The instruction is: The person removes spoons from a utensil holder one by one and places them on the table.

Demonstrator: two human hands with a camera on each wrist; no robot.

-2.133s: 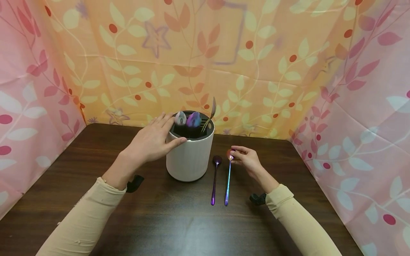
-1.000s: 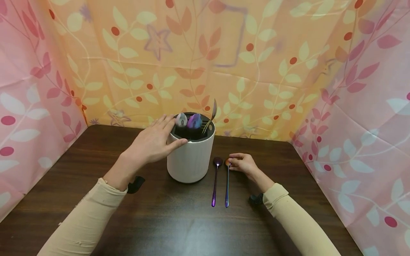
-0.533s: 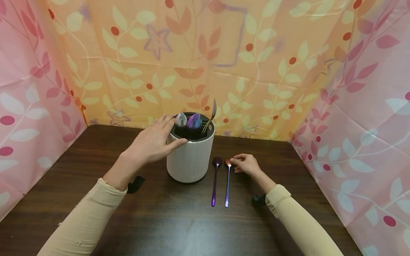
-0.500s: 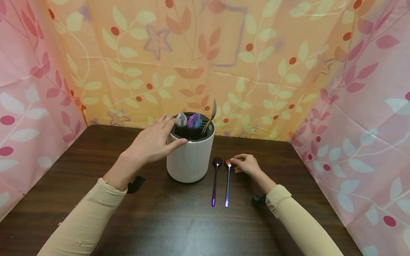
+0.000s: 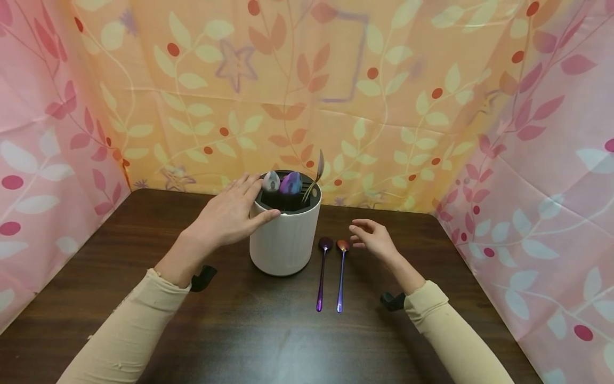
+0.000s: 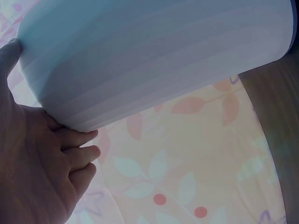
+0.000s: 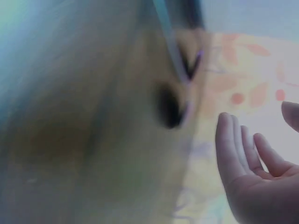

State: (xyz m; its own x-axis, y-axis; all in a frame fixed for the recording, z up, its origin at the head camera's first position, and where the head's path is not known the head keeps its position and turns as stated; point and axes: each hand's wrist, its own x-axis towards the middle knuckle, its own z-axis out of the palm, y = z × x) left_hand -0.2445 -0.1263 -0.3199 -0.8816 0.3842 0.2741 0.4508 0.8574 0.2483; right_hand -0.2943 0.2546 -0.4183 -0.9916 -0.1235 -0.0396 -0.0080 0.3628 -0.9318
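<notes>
My left hand [image 5: 227,217] rests on the rim of a white cylindrical cutlery holder [image 5: 284,245], fingers extended along its left side and thumb across the front. In the left wrist view the fingertips touch the holder's wall [image 6: 154,60]. To the holder's right, two long-handled spoons lie side by side on the table: a dark purple spoon [image 5: 321,280] and a blue-purple spoon [image 5: 341,277] with an orange-tinted bowl. Just right of that bowl, my right hand [image 5: 378,241] hovers with relaxed fingers, holding nothing. The right wrist view shows its fingers spread apart; the spoons there are blurred.
A silver piece [image 5: 271,181], a purple-blue piece [image 5: 291,183] and thin upright cutlery [image 5: 319,168] stand in the holder's black slotted insert. The dark wooden table [image 5: 230,336] is bounded by a patterned orange cloth [image 5: 384,122] behind and pink cloth at both sides.
My right hand has let go of the blue-purple spoon's bowl and drawn back to the right. That spoon shifted slightly left earlier, closer to the purple one. My left hand stays on the holder.
</notes>
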